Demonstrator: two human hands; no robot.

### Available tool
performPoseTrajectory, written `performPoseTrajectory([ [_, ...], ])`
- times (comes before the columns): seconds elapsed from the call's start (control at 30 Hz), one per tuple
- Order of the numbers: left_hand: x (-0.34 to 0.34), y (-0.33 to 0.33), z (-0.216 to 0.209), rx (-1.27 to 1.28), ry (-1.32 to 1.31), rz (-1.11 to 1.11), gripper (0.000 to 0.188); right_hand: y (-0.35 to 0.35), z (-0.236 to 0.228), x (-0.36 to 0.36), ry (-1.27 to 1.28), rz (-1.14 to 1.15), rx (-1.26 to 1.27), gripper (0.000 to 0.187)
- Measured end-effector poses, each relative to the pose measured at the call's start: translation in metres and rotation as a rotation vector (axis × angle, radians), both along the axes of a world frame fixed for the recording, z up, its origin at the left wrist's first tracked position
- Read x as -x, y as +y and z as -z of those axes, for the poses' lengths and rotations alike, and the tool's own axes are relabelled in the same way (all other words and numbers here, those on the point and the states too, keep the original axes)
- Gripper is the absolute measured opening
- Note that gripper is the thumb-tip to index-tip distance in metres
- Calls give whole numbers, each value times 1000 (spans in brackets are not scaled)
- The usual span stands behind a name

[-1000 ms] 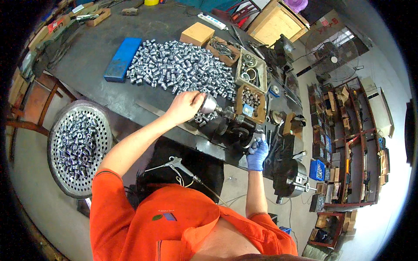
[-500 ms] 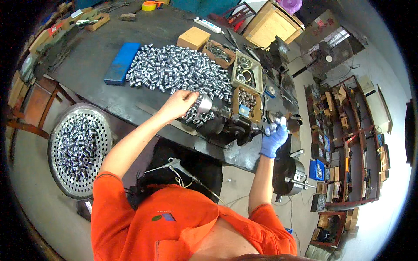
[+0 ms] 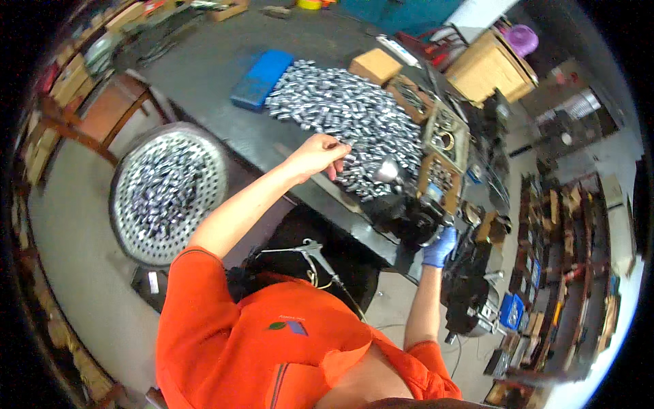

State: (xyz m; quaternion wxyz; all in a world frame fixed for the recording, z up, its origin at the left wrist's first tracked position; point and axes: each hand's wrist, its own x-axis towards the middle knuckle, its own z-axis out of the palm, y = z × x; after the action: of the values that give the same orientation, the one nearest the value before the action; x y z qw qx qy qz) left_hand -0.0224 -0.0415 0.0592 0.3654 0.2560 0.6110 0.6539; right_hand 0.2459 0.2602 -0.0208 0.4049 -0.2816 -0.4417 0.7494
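Note:
My bare left hand (image 3: 319, 158) hovers at the near edge of a large heap of small shiny metal sleeves (image 3: 347, 109). Its fingers are curled, thumb and forefinger close together; whatever they pinch is too small to make out. Just right of it, apart from the fingers, is the bright metal cone (image 3: 387, 170) of a dark bench fixture (image 3: 409, 215) at the table's near edge. My right hand (image 3: 441, 247), in a blue glove, is closed around the handle at the fixture's right end, its fingertips partly hidden.
A perforated metal bowl (image 3: 216, 174) with more sleeves stands at the left, beside a wooden chair (image 3: 112, 112). On the table lie a blue box (image 3: 264, 78), a cardboard box (image 3: 376, 66) and trays of rings (image 3: 446, 136). An air gun (image 3: 310, 251) lies below the table edge.
The view has turned, shifting the scene rightward. My left hand has come away from the metal cone toward the left. My gloved right hand has swung lower and nearer at the fixture's right end.

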Motion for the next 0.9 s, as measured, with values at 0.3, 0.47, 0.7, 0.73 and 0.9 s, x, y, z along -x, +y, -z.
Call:
performPoseTrajectory([
  [0.3, 31, -240, 43, 457, 451, -683, 21, 3, -95, 11, 254, -3, -105, 21],
  [0.47, 18, -339, 42, 1132, 893, -963, 24, -42, -111, -16, 314, 40, -178, 24],
  [0.7, 27, -224, 25, 700, 911, -701, 25, -76, -76, -45, 173, 66, -92, 24],
  [0.73, 18, -180, 18, 601, 891, -624, 24, -74, -64, -47, 152, 42, -63, 23],
  [0.9, -13, -19, 34, 457, 1120, 24, 19, -47, -10, -34, 110, 48, 119, 25],
])
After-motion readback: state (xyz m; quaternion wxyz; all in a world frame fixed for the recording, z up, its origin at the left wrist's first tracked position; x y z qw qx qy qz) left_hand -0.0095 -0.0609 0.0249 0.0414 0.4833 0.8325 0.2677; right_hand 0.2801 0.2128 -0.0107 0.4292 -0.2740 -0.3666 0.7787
